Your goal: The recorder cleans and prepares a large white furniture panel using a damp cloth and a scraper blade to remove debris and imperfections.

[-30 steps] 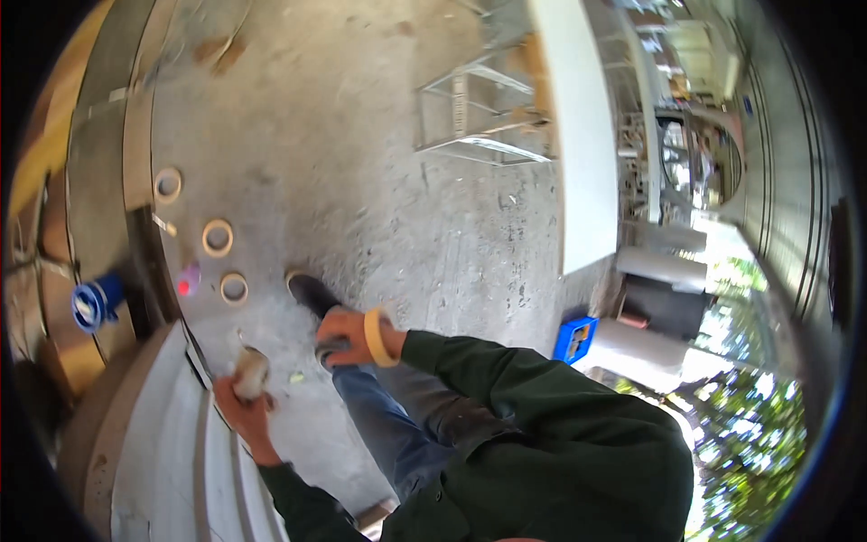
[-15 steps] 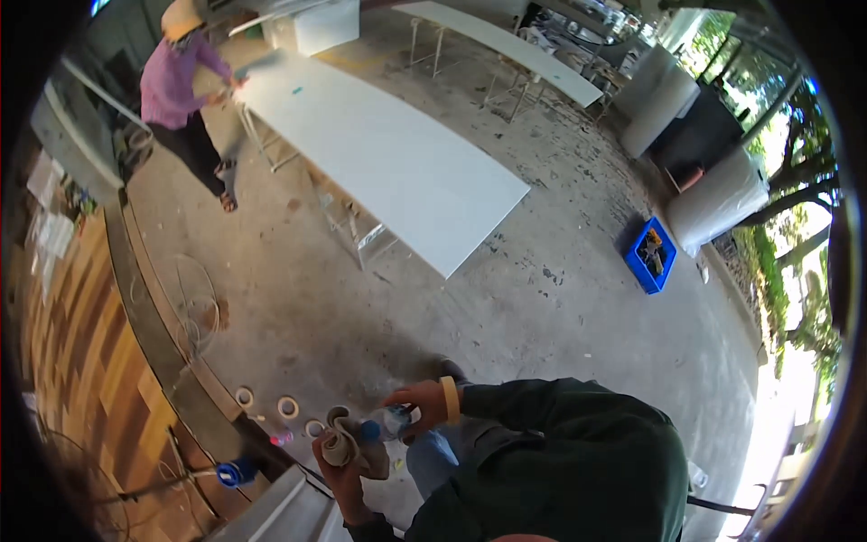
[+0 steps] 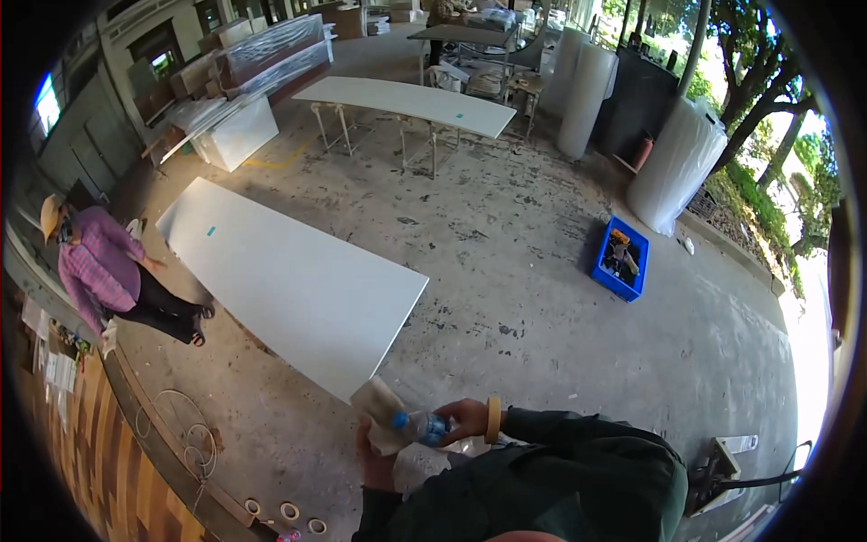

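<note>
My right hand (image 3: 468, 421) is wrapped around a clear plastic bottle (image 3: 427, 427) with a blue cap and label. The bottle is tilted, cap to the left, close to a beige cloth (image 3: 383, 411). My left hand (image 3: 375, 459) grips this cloth, which is partly blurred. I cannot tell whether the cap touches it. A tan ring like a tape roll (image 3: 494, 420) sits around my right wrist. Just beyond my hands lies the near end of a long white panel (image 3: 298, 280), with a small green piece on it.
A person in a purple shirt (image 3: 104, 257) stands left of the panel. Another white panel (image 3: 406, 101) rests on trestles behind. A blue crate (image 3: 621, 259) with tools stands right, near wrapped rolls (image 3: 679, 167). Tape rolls (image 3: 289, 511) and a coiled hose (image 3: 185, 443) lie on the floor.
My view has swung up toward the far side of the workshop. The cloth, bunched before, now hangs more spread out. The other person's hands have come off the panel.
</note>
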`<action>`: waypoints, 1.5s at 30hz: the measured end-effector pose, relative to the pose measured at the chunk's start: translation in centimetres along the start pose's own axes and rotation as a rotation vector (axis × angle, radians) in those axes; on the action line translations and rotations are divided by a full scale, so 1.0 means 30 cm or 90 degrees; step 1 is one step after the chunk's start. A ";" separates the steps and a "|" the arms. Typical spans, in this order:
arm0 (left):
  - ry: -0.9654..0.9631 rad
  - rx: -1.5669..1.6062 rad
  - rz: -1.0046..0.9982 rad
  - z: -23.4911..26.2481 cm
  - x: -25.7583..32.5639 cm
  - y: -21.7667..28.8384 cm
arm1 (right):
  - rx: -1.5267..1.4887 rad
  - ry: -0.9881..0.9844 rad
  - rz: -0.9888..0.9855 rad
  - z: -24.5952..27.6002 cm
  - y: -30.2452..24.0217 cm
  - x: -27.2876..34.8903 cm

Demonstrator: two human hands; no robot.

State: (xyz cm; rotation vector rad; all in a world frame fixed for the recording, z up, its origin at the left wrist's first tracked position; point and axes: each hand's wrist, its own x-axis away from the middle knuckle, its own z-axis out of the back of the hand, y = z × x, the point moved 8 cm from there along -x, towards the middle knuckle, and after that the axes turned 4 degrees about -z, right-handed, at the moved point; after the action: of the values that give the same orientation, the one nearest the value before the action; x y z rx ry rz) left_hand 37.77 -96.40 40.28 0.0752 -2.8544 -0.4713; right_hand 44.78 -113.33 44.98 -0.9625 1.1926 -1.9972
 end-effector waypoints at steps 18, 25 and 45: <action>0.162 -0.436 -0.135 -0.289 -0.816 0.040 | -0.222 0.057 -0.082 0.718 0.129 -0.162; 0.084 -0.243 0.044 -0.360 -1.065 -0.119 | -0.204 0.012 -0.256 0.928 0.143 -0.305; 0.174 0.005 -0.021 -0.421 -1.887 -0.584 | -0.116 -0.199 -0.373 1.890 0.533 -0.678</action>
State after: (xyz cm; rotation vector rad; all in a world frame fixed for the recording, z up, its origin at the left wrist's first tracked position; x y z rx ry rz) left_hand 95.91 -111.78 33.02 0.1750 -2.5903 -0.4203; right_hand 104.93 -129.64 43.62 -1.8090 1.0002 -2.0667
